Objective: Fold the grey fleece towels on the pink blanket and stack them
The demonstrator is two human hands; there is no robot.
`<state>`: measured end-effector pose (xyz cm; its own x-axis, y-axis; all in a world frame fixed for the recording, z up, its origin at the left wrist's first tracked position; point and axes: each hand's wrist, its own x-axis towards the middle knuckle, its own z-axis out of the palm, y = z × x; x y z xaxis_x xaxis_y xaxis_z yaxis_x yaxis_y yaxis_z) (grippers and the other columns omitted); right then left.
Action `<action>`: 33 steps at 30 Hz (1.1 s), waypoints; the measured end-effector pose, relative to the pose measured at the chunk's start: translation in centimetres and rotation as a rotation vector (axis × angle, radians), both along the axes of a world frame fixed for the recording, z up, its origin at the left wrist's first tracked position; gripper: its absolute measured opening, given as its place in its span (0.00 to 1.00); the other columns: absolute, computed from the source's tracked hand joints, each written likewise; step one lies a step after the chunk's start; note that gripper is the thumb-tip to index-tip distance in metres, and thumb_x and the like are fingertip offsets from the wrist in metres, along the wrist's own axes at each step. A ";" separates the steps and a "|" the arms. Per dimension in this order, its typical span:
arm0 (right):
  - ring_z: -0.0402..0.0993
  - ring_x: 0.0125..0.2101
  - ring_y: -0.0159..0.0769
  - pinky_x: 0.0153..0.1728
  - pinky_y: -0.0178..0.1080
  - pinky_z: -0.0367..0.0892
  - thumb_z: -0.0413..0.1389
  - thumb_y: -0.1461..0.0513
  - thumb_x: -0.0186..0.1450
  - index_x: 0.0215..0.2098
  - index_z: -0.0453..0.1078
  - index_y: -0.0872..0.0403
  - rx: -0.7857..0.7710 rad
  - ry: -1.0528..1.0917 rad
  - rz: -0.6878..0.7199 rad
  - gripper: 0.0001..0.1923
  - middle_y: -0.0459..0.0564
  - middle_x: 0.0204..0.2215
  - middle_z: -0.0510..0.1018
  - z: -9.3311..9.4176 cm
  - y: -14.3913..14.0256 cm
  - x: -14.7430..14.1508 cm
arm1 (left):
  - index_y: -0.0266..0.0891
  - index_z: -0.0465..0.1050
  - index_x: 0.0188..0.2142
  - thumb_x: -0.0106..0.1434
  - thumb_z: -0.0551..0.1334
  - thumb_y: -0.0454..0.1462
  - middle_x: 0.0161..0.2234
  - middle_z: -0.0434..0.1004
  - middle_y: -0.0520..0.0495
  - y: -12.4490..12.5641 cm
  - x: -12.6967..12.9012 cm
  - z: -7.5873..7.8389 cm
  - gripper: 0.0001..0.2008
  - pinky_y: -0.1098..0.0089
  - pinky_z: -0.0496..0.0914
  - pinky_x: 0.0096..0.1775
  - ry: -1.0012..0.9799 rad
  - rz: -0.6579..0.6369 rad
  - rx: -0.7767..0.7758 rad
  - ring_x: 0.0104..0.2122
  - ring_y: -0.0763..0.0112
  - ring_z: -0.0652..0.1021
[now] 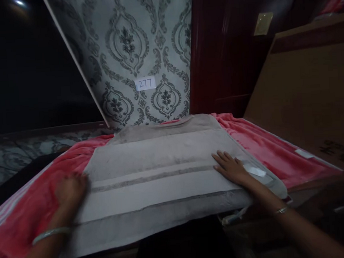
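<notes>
A grey and off-white striped towel-like cloth (158, 153) lies spread flat over a pink plush blanket (264, 150). My right hand (229, 166) rests on the right part of the striped cloth, its fingers stretched out and apart. At the cloth's left edge is my left hand (72, 187), where the pink blanket shows beside it. Motion smears its fingers, so I cannot make out whether they grip the edge. A small whitish label or patch (254, 171) shows just right of my right hand.
Behind the cloth rises a patterned wall with a paper tag (145, 83) reading 277. A large dark screen (32, 72) stands at the left. On the right are a dark red door or panel (221, 43) and a big cardboard box (307, 92).
</notes>
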<state>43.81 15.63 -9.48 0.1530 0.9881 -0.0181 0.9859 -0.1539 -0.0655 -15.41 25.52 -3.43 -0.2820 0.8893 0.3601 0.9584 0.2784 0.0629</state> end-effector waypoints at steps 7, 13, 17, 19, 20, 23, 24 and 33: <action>0.38 0.71 0.50 0.66 0.61 0.47 0.43 0.53 0.74 0.73 0.50 0.47 0.005 0.074 0.432 0.30 0.52 0.72 0.44 3.5 4.8 -8.8 | 0.43 0.56 0.69 0.71 0.49 0.50 0.71 0.51 0.42 1.2 18.5 -0.6 0.31 0.49 0.52 0.67 -0.005 -1.028 -0.288 0.70 0.55 0.54; 0.37 0.71 0.49 0.67 0.61 0.41 0.44 0.46 0.74 0.73 0.48 0.46 0.021 0.058 0.741 0.33 0.50 0.72 0.44 2.1 10.4 -10.8 | 0.45 0.47 0.72 0.70 0.50 0.56 0.72 0.46 0.40 4.0 23.8 -2.8 0.36 0.44 0.43 0.68 0.053 -1.268 -0.431 0.71 0.53 0.48; 0.38 0.71 0.50 0.66 0.62 0.43 0.39 0.45 0.75 0.73 0.49 0.43 0.014 0.041 0.663 0.31 0.46 0.72 0.44 1.4 14.2 -7.6 | 0.49 0.49 0.71 0.71 0.48 0.56 0.73 0.45 0.44 8.6 21.1 -3.4 0.34 0.43 0.42 0.67 0.073 -1.169 -0.419 0.71 0.52 0.48; 0.38 0.71 0.51 0.66 0.63 0.44 0.37 0.45 0.75 0.73 0.48 0.42 0.024 0.030 0.592 0.31 0.45 0.72 0.44 1.1 16.0 -6.0 | 0.49 0.49 0.72 0.72 0.46 0.55 0.73 0.43 0.45 11.2 19.4 -3.3 0.33 0.43 0.43 0.67 0.091 -1.058 -0.418 0.71 0.52 0.47; 0.38 0.71 0.51 0.66 0.64 0.44 0.37 0.45 0.75 0.73 0.48 0.42 0.028 0.026 0.558 0.31 0.45 0.72 0.44 0.9 16.8 -5.3 | 0.50 0.49 0.72 0.72 0.46 0.55 0.73 0.43 0.45 12.4 18.5 -3.2 0.32 0.44 0.43 0.67 0.100 -1.012 -0.416 0.71 0.52 0.47; 0.40 0.71 0.51 0.65 0.64 0.45 0.35 0.45 0.74 0.73 0.47 0.42 0.032 0.012 0.471 0.32 0.46 0.72 0.46 0.2 19.2 -3.3 | 0.50 0.49 0.72 0.73 0.45 0.54 0.73 0.44 0.47 15.5 16.3 -3.2 0.31 0.46 0.44 0.67 0.111 -0.919 -0.409 0.71 0.53 0.49; 0.41 0.71 0.51 0.65 0.64 0.46 0.35 0.45 0.74 0.73 0.47 0.42 0.035 0.009 0.451 0.32 0.46 0.72 0.46 0.0 19.8 -2.8 | 0.50 0.49 0.72 0.73 0.44 0.53 0.73 0.45 0.47 16.3 15.6 -3.2 0.31 0.46 0.44 0.67 0.108 -0.897 -0.407 0.71 0.53 0.50; 0.43 0.70 0.48 0.66 0.60 0.49 0.34 0.45 0.73 0.73 0.50 0.43 0.082 0.005 0.328 0.33 0.46 0.71 0.49 -1.1 21.9 -0.6 | 0.49 0.51 0.71 0.74 0.44 0.49 0.73 0.46 0.48 19.8 11.8 -2.9 0.29 0.49 0.45 0.67 0.140 -0.680 -0.349 0.71 0.58 0.50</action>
<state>43.22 37.56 -10.54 -0.1736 0.9828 0.0636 0.9816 0.1779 -0.0696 -3.65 45.30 -6.38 0.3937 0.9190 0.0198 0.9183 -0.3922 -0.0542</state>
